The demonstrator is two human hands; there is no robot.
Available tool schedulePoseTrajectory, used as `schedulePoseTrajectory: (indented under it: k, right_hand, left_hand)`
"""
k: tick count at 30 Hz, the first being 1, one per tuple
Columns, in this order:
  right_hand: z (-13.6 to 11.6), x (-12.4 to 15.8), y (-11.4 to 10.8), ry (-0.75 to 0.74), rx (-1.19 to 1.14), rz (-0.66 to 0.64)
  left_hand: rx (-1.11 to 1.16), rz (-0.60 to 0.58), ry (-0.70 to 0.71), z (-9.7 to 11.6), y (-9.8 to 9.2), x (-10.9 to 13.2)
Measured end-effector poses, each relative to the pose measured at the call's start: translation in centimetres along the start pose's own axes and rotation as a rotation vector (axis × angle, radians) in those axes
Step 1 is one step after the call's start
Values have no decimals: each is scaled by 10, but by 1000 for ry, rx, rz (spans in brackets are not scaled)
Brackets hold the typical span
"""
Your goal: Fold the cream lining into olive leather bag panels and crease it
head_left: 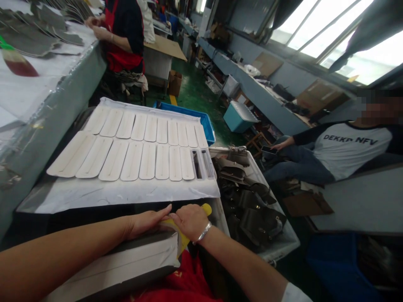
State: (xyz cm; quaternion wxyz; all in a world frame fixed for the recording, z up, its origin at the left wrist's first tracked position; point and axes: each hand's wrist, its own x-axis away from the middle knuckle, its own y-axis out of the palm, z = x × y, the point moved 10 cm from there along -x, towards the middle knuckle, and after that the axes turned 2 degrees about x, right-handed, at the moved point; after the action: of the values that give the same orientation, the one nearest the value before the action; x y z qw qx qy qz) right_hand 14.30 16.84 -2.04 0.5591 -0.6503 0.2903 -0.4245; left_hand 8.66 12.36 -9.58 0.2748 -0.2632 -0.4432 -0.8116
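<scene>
My right hand [192, 220], with a silver bracelet at its wrist, is wrapped around a yellow tool [207, 209]; the rounded end of its handle sticks out past the fist, and its working part is mostly hidden. Just left of it, my left hand [147, 222] lies stretched out flat, its fingertips close to the tool. Beneath both forearms is a folded grey piece with a white inner face [135, 262], held near my lap. Ahead, two rows of white rounded strips [138, 161] lie on a white-covered board [126, 193].
Dark bags [252, 205] fill a white crate [278, 253] on the right. A blue tray [206, 126] is behind the board. A co-worker in a red apron [121, 58] stands at the left table [69, 79]; another person [343, 147] sits at right. A brush [19, 63] lies far left.
</scene>
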Motion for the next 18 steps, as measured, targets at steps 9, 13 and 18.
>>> schedulePoseTrajectory:
  k: [9, 13, 18]
  right_hand:
    - [-21, -2, 2, -241, 21, 12]
    - [-28, -3, 3, -285, 41, -26]
    - [-32, 1, -2, -295, 37, 9]
  left_hand:
    - [-761, 184, 156, 17, -21, 15]
    - [-905, 49, 217, 20, -1, 20]
    - [-1012, -57, 298, 19, 17, 23]
